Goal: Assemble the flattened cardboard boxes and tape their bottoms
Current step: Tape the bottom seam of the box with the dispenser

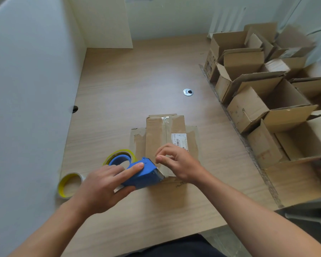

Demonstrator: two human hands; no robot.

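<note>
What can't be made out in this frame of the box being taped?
Head view: whether the right hand pinches a tape end; clear tape is too thin to see.
Head view: near edge of the box, hidden by the blue tape dispenser and left hand.
Head view: label print, too small.
Head view: far boxes at top right, blurred.

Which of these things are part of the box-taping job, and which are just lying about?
In use: box; tape dispenser, held by left hand; right hand at the box's seam.
Lying about: spare tape roll; open boxes at right; metal grommet.
</note>
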